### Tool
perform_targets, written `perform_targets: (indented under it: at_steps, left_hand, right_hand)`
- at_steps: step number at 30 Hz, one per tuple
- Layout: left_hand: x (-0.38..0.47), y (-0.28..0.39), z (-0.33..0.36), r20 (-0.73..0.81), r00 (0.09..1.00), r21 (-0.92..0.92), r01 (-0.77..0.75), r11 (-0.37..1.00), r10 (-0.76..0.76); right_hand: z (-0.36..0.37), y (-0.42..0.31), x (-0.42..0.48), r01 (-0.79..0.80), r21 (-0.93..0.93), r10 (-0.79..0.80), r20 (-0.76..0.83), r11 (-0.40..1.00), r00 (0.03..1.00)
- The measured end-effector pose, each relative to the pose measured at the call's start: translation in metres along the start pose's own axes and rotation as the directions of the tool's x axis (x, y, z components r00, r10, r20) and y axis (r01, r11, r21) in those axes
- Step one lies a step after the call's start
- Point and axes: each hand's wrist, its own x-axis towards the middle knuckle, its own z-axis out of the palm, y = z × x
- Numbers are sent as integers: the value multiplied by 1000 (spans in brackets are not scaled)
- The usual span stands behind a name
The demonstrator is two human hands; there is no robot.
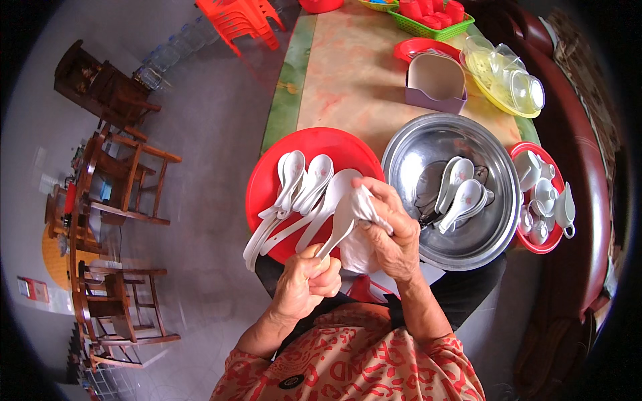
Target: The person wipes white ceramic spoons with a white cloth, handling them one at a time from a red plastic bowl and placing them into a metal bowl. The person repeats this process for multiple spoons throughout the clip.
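Note:
My left hand (310,283) is closed round the handle of a white ceramic spoon (340,231), above the near edge of a round red tray (261,175). With my right hand (393,230) I press a white cloth (360,250) against the spoon's bowl. Several white spoons with a flower print (321,173) lie on the tray beside larger white ladles (341,185), whose handles point towards me. To the right, a steel basin (401,150) holds more white spoons (466,198) and some dark-handled utensils that are partly hidden.
Behind the basin stands a purple box (435,97). Glass bowls (524,90) fill a yellow basket (494,103); red cups (434,12) sit in a green basket (444,34). A red oval basin (539,246) at right holds white teaware. Wooden chairs (125,200) stand left, a leather sofa (572,200) right.

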Motion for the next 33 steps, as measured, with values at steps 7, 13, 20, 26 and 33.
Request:
perform_targets:
  at_steps: [7, 13, 20, 26, 33]
  left_hand:
    - [1, 4, -2, -26, 984, 100, 176, 979, -174]
    - [-1, -14, 8, -94, 893, 728, -241, 642, 441]
    - [3, -16, 1, -153, 881, 597, -279, 752, 448]
    - [3, -16, -5, -147, 924, 446, -257, 857, 353]
    - [1, -15, -6, -70, 949, 370, -260, 892, 306]
  right_hand:
    - [1, -5, 1, -331, 497, 334, 87, 802, 939]
    - [6, -4, 1, -348, 391, 366, 30, 852, 930]
    - [8, 5, -4, 175, -291, -168, 49, 940, 985]
    - [16, 1, -15, 279, -374, -265, 90, 885, 960]
    - [9, -8, -4, 65, -190, -68, -9, 980, 998]
